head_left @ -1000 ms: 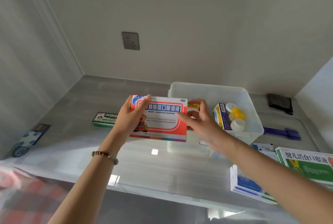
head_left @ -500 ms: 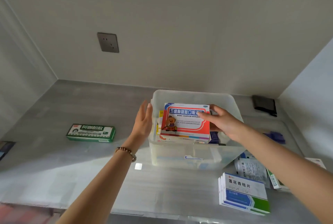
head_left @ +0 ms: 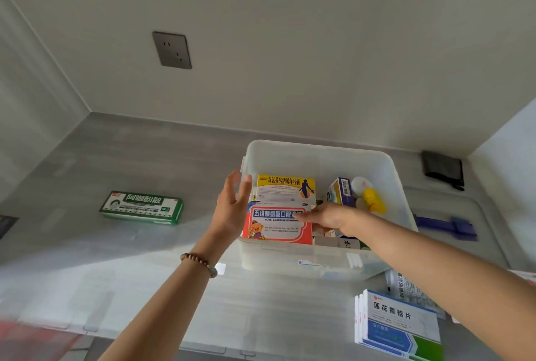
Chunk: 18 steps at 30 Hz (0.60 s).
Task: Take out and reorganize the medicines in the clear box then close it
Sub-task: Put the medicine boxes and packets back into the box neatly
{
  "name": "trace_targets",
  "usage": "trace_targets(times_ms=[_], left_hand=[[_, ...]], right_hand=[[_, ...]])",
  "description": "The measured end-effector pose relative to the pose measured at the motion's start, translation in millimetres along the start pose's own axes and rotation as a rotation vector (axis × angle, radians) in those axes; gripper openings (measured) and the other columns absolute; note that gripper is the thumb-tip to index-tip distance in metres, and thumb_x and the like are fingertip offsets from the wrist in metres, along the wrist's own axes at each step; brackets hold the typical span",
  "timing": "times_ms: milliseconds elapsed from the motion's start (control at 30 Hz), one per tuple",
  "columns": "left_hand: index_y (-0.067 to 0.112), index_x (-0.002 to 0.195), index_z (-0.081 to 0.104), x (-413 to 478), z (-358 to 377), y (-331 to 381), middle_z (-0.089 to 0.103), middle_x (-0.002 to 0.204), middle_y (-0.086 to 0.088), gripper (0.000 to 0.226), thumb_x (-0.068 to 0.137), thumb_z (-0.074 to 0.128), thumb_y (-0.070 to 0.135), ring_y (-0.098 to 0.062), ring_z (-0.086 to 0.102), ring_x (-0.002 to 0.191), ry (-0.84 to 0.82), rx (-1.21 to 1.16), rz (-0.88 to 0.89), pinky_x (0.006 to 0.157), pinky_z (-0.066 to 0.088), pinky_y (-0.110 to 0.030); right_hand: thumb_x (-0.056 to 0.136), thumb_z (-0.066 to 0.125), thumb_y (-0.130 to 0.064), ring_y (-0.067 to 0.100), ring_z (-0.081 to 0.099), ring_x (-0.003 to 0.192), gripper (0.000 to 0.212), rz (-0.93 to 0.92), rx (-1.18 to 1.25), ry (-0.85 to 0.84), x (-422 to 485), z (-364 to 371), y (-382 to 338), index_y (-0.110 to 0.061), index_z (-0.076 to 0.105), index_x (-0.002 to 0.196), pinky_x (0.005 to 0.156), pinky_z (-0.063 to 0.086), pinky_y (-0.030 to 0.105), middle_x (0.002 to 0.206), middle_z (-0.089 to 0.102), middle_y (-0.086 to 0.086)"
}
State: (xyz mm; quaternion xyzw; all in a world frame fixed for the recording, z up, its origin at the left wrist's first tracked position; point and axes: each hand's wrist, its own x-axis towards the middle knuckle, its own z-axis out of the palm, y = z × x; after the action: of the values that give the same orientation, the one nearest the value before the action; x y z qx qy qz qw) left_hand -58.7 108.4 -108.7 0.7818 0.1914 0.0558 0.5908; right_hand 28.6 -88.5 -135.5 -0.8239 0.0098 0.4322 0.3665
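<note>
Clear box sits lidless on the grey counter, towards its back right, close to the rear wall. Inside, against the box's near left corner, a red-and-white medicine carton stands with its printed face towards the camera. A yellow-and-white carton stands just behind it. To the right in the box are an upright blue-and-white carton, a yellow bottle cap and a white one.

The right hand reaches in over the near rim. Its fingers are straight and laid flat on the red carton's upper right part, not curled round it. The left hand, with a bead bracelet at the wrist, is held just outside the box's left wall. Its fingers are straight, its palm faces the box, and it grips nothing. Whether it touches the wall cannot be told.

A green carton lies well to the left on the counter. Blue-and-white cartons are stacked near the front right edge. A purple plastic piece and a black pouch lie to the right of the box.
</note>
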Motion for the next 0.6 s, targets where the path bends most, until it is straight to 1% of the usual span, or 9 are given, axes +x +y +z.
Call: trace_targets(times_ms=[33,67,100,167,267,333,400,500,600], left_hand=[[0.037,0.117,0.042,1,0,-1,0.060,0.091,0.020,0.027,0.094,0.034,0.048,0.005,0.059,0.079,-0.022,0.008,-0.004,0.064,0.045,-0.018],[0.039,0.113,0.042,3,0,-1,0.059,0.088,0.022,0.022,0.094,0.035,0.047,0.004,0.059,0.078,-0.043,0.025,-0.009,0.064,0.046,-0.022],[0.039,0.112,0.041,4,0,-2,0.058,0.088,0.020,0.020,0.094,0.037,0.046,0.003,0.059,0.078,-0.061,0.050,-0.011,0.062,0.046,-0.023],[0.034,0.117,0.041,6,0,-3,0.057,0.090,0.018,0.024,0.093,0.044,0.039,0.006,0.057,0.074,-0.084,0.088,-0.007,0.055,0.043,-0.016],[0.035,0.115,0.038,7,0,-4,0.053,0.087,0.025,0.027,0.092,0.051,0.031,0.014,0.059,0.063,-0.096,0.110,-0.003,0.043,0.042,-0.007],[0.034,0.114,0.037,7,0,-6,0.052,0.086,0.026,0.028,0.091,0.053,0.029,0.020,0.057,0.062,-0.101,0.103,-0.008,0.041,0.041,-0.005],[0.033,0.118,0.038,8,1,-8,0.051,0.087,0.026,0.031,0.091,0.053,0.030,0.018,0.057,0.062,-0.094,0.102,-0.009,0.041,0.041,-0.004],[0.029,0.126,0.039,9,2,-9,0.053,0.093,0.021,0.038,0.091,0.052,0.035,0.011,0.055,0.069,-0.079,0.111,0.004,0.043,0.041,-0.002],[0.026,0.128,0.039,9,2,-9,0.051,0.094,0.021,0.043,0.089,0.052,0.039,0.010,0.053,0.072,-0.080,0.113,0.013,0.044,0.041,-0.002]], right_hand=[[0.083,0.064,-0.038,0.006,0.064,0.080,0.016,0.002,-0.015,-0.030,2,-1,0,-0.024,0.063,0.091,0.062,0.046,0.013,0.109,0.068,-0.002],[0.085,0.063,-0.038,0.003,0.063,0.080,0.013,0.011,-0.037,-0.051,4,-1,0,-0.028,0.062,0.091,0.063,0.045,0.010,0.111,0.067,-0.003],[0.086,0.061,-0.040,0.006,0.063,0.089,0.017,0.021,-0.086,-0.063,6,-1,0,-0.027,0.062,0.097,0.072,0.046,0.013,0.116,0.066,-0.002],[0.088,0.055,-0.046,0.017,0.057,0.114,0.039,0.053,-0.233,-0.063,12,1,-1,-0.023,0.058,0.119,0.093,0.041,0.026,0.126,0.062,0.001],[0.093,0.049,-0.042,0.023,0.046,0.128,0.045,0.053,-0.320,-0.102,18,6,-1,-0.023,0.047,0.133,0.106,0.034,0.035,0.136,0.054,0.003],[0.095,0.046,-0.036,0.024,0.043,0.132,0.044,0.015,-0.314,-0.125,22,10,2,-0.024,0.041,0.138,0.111,0.030,0.039,0.140,0.050,0.004],[0.097,0.045,-0.034,0.025,0.044,0.132,0.044,-0.013,-0.317,-0.130,24,14,4,-0.024,0.039,0.139,0.112,0.032,0.042,0.141,0.049,0.005],[0.097,0.044,-0.032,0.025,0.045,0.131,0.045,-0.045,-0.355,-0.137,28,17,8,-0.022,0.038,0.140,0.110,0.036,0.041,0.141,0.049,0.006],[0.097,0.042,-0.037,0.025,0.047,0.129,0.044,-0.036,-0.357,-0.138,27,15,8,-0.024,0.039,0.139,0.109,0.037,0.040,0.140,0.050,0.005]])
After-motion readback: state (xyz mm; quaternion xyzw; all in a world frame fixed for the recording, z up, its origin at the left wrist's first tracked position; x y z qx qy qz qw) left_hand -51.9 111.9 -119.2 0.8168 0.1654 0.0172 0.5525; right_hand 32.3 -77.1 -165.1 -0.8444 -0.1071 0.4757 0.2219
